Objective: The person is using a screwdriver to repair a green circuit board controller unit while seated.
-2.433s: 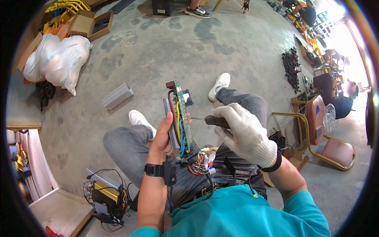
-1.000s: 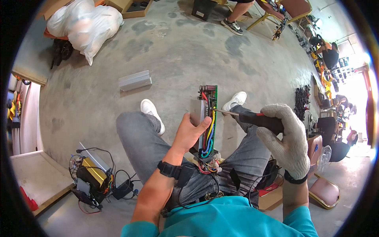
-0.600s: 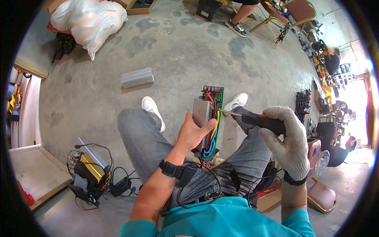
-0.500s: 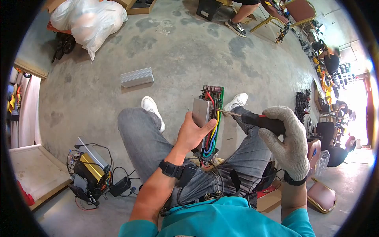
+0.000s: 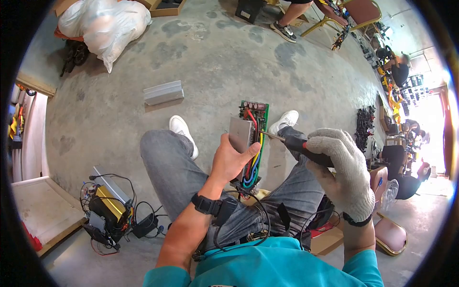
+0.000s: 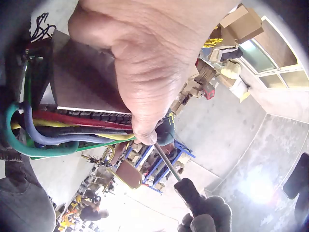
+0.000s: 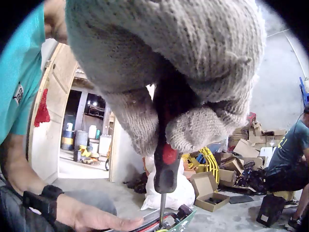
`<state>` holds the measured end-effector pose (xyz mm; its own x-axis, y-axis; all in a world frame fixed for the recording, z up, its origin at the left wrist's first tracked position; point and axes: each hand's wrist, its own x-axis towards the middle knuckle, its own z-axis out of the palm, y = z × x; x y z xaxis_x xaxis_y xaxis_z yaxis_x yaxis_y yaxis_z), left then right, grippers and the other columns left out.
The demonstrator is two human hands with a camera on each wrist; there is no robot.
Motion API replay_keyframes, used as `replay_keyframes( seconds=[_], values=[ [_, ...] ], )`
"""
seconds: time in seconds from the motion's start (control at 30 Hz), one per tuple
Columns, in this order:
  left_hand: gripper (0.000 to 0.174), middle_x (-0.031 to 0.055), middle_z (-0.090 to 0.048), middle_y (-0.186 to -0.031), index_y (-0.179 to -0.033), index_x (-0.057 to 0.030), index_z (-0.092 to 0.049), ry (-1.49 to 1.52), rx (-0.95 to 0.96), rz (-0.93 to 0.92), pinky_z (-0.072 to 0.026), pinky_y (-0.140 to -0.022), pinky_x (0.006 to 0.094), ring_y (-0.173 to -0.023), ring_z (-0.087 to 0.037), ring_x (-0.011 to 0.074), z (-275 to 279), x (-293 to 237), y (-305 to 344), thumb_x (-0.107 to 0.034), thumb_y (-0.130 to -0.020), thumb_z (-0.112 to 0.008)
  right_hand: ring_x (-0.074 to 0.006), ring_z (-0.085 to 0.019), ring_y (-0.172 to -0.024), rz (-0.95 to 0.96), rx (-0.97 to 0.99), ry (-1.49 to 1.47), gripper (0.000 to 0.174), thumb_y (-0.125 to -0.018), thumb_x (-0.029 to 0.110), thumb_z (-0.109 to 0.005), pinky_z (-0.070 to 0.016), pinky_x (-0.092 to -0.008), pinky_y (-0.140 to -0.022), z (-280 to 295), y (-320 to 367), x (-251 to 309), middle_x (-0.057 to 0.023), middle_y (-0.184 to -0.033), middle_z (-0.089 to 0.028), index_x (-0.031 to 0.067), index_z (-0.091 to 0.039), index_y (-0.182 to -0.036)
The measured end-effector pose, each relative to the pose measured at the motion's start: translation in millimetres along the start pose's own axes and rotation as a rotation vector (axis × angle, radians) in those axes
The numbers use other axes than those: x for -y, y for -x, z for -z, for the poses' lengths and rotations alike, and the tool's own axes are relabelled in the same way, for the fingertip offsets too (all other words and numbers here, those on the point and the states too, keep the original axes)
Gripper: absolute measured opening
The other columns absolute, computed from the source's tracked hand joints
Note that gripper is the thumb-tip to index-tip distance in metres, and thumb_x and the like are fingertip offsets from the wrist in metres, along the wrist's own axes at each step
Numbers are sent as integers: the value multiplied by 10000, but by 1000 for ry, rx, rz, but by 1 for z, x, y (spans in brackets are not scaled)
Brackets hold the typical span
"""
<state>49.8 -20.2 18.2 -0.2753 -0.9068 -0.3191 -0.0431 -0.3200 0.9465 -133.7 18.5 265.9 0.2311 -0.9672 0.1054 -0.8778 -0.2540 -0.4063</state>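
Note:
My bare left hand grips a green circuit board with a grey metal plate along its left side, thumb lying across the front. Red, yellow, blue and green wires run down the board's length toward its lower end. In my gloved right hand is a screwdriver with a black and red handle. Its shaft points left, and the tip reaches in among the wires near my left thumb. The right wrist view shows gloved fingers wrapped about the handle.
On the floor ahead lies a ribbed aluminium housing. A wired unit with a gold case sits at left beside a wooden-edged board. White plastic bags stand at back left. Other people and chairs are at right.
The board has turned so that its wired face shows more, and the screwdriver has gone in among the wires. Most recently, my right hand has shifted slightly left and curled its fingers closer round the handle.

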Motion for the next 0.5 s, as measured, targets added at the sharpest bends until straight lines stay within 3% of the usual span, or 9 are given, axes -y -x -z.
replay_keyframes(
  seconds=[0.07, 0.5],
  values=[
    [901, 188, -694, -1192, -1296, 100, -517, -24, 32, 51, -544, -967, 376, -1116, -678, 241, 1, -2, 1, -611, -857, -854, -394, -682, -1073, 6, 26, -8, 347, -793, 31, -808, -543, -472, -921, 0, 0, 1, -145, -1153, -710, 65, -679, -1114],
    [943, 200, -695, -1190, -1311, 108, -503, -26, 30, 31, -548, -965, 370, -1105, -682, 241, 0, -1, 2, -629, -842, -857, -378, -691, -1062, -1, 39, -18, 367, -796, 5, -803, -556, -449, -891, 0, 1, -1, -144, -1140, -713, 63, -671, -1133]
  ],
)
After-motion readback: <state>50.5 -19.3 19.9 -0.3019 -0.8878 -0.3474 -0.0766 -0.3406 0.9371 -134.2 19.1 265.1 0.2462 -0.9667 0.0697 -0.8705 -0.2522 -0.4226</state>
